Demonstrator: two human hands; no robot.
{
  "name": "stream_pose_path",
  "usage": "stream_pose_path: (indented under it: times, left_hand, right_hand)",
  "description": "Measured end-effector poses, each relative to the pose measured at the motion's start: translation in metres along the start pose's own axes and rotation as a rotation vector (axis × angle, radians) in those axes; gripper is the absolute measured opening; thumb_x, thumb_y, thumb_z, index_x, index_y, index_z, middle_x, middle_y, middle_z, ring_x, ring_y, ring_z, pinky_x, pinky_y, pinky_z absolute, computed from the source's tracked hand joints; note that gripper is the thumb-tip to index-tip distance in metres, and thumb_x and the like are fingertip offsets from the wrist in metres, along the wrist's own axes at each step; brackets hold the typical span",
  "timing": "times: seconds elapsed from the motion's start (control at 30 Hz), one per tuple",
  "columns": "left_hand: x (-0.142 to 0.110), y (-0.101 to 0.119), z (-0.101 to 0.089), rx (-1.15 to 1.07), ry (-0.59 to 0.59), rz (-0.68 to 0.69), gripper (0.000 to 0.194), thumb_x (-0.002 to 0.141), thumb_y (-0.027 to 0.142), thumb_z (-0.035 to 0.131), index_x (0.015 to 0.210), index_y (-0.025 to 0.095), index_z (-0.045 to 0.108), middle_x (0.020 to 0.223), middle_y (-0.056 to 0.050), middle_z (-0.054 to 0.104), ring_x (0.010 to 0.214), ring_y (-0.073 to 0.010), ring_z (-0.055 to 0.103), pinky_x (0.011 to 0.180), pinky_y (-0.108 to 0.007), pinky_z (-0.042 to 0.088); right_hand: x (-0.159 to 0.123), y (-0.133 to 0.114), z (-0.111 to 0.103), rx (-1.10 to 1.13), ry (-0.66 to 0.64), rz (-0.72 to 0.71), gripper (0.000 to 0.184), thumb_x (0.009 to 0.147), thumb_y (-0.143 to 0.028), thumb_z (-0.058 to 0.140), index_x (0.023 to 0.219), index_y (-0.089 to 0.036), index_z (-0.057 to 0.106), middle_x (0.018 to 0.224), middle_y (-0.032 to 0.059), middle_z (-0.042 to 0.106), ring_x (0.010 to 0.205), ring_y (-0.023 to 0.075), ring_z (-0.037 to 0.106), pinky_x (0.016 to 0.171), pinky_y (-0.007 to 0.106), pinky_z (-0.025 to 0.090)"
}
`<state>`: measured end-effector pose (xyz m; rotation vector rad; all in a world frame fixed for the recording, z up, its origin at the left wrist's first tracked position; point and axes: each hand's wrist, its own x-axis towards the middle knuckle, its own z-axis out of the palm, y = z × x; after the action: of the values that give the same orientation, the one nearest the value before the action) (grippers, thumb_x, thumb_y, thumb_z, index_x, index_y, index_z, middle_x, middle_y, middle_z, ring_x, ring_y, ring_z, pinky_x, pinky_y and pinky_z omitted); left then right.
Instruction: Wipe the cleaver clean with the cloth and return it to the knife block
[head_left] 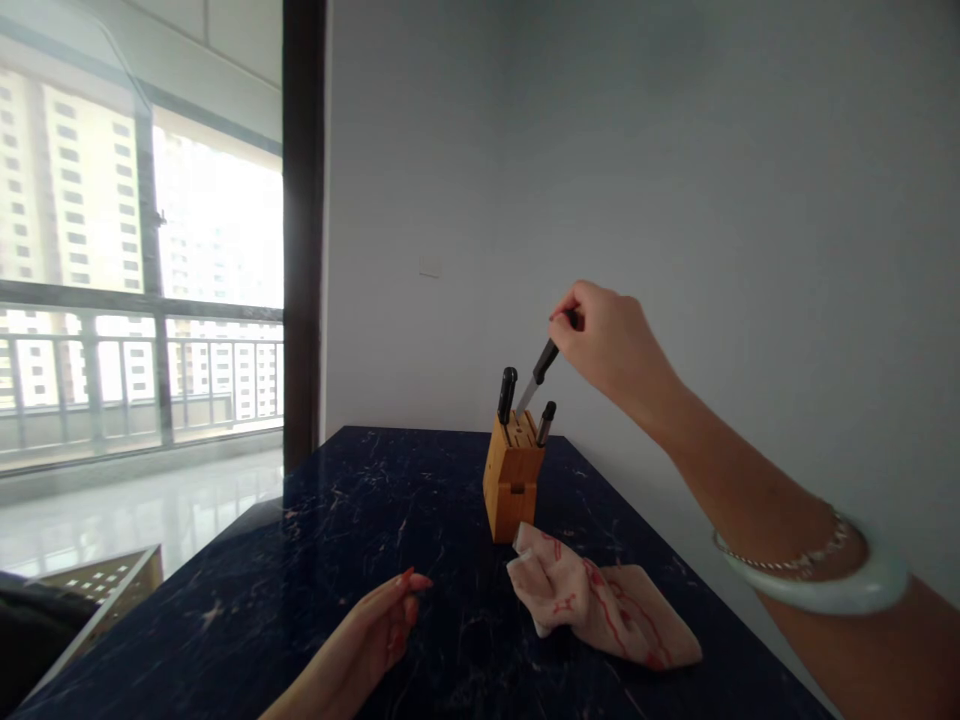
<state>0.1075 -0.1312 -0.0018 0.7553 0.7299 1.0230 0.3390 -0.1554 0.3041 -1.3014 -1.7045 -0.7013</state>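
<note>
My right hand [611, 342] pinches the end of a black-handled knife [541, 368], held slanting, with its blade entering the top of a wooden knife block [511, 482]. Two other black handles stick out of the block, a taller one [508, 392] at the left and a short one [547, 417] at the right. My left hand [375, 630] rests low on the dark marble table [315, 560], fingers loosely extended and holding nothing. A crumpled beige cloth with red markings [600, 600] lies on the table just in front of the block.
The table runs along a plain grey wall [675, 200] on the right. To the left stand a dark pillar [302, 230] and a large window onto a balcony railing [135, 370]. A box-like object [105, 580] sits low at the left.
</note>
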Motion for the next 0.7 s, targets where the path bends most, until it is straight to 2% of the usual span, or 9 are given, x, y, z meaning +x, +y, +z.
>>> stream_pose_path:
  times: [0.07,0.13,0.2,0.27,0.37,0.43,0.5,0.6,0.7]
  left_hand:
    - [-0.002,0.0,0.002,0.003,-0.017,0.002,0.024,0.076,0.037,0.062,0.09,0.018,0.067,0.066,0.003,0.058,0.055,-0.0042,0.049,0.054,-0.014,0.036]
    - [-0.006,0.002,0.007,0.03,-0.05,0.01,0.022,0.075,0.035,0.063,0.09,0.019,0.067,0.066,0.003,0.058,0.055,-0.0042,0.049,0.054,-0.014,0.035]
    - [-0.01,0.005,0.015,0.089,-0.099,0.026,0.022,0.073,0.035,0.066,0.087,0.018,0.068,0.061,0.003,0.057,0.051,-0.0043,0.047,0.05,-0.015,0.033]
    - [-0.013,0.005,0.023,0.153,-0.145,0.049,0.023,0.071,0.036,0.067,0.083,0.017,0.068,0.057,0.003,0.057,0.047,-0.0044,0.045,0.047,-0.016,0.031]
    - [-0.014,0.0,0.03,0.238,-0.164,0.095,0.031,0.07,0.041,0.067,0.088,0.016,0.068,0.069,-0.001,0.064,0.057,-0.008,0.052,0.054,-0.018,0.035]
    - [-0.011,-0.007,0.03,0.315,-0.143,0.112,0.041,0.067,0.047,0.067,0.097,0.019,0.067,0.085,-0.004,0.068,0.067,-0.0122,0.057,0.058,-0.02,0.038]
    - [-0.008,-0.015,0.027,0.423,-0.114,0.151,0.05,0.066,0.052,0.065,0.106,0.022,0.063,0.096,-0.005,0.068,0.077,-0.0164,0.059,0.063,-0.023,0.041]
    - [-0.005,-0.026,0.023,0.524,-0.07,0.2,0.059,0.068,0.057,0.059,0.117,0.025,0.055,0.107,-0.005,0.066,0.091,-0.0222,0.059,0.072,-0.03,0.043]
    - [-0.003,-0.035,0.023,0.416,-0.023,0.193,0.062,0.07,0.06,0.056,0.121,0.025,0.051,0.115,-0.006,0.061,0.106,-0.0259,0.053,0.079,-0.034,0.044]
  right_hand:
    - [-0.025,-0.007,-0.012,0.113,0.102,-0.002,0.01,0.077,-0.017,0.044,0.076,-0.022,0.053,0.058,-0.0035,0.051,0.051,0.0101,0.044,0.054,0.024,0.031]
    - [-0.063,-0.012,-0.004,0.267,0.119,0.027,0.008,0.08,-0.023,0.044,0.08,-0.026,0.051,0.058,-0.005,0.051,0.05,0.0112,0.045,0.052,0.024,0.033]
    - [-0.109,-0.012,0.024,0.47,0.005,0.162,0.01,0.083,-0.031,0.042,0.084,-0.028,0.051,0.058,-0.004,0.051,0.049,0.0131,0.046,0.048,0.025,0.034]
    - [-0.154,-0.008,0.063,0.703,-0.092,0.351,0.013,0.084,-0.035,0.042,0.085,-0.026,0.051,0.058,-0.003,0.052,0.052,0.0134,0.05,0.049,0.026,0.038]
    - [-0.206,-0.005,0.12,1.012,-0.18,0.641,0.022,0.08,-0.042,0.047,0.085,-0.021,0.051,0.058,-0.0023,0.054,0.049,0.0126,0.051,0.046,0.024,0.039]
    - [-0.228,-0.008,0.143,1.164,-0.194,0.813,0.028,0.074,-0.045,0.054,0.083,-0.019,0.051,0.056,-0.0018,0.056,0.048,0.0124,0.052,0.046,0.024,0.04]
    - [-0.241,-0.013,0.152,1.32,-0.242,0.923,0.029,0.071,-0.044,0.058,0.082,-0.019,0.049,0.059,-0.0005,0.06,0.051,0.0128,0.056,0.05,0.024,0.042]
    - [-0.251,-0.023,0.152,1.455,-0.251,0.956,0.028,0.073,-0.043,0.058,0.082,-0.019,0.046,0.065,0.0003,0.062,0.058,0.0137,0.059,0.058,0.026,0.045]
    - [-0.261,-0.031,0.155,1.468,-0.322,0.906,0.03,0.075,-0.047,0.056,0.084,-0.019,0.045,0.066,0.0003,0.062,0.06,0.0148,0.06,0.06,0.028,0.046]
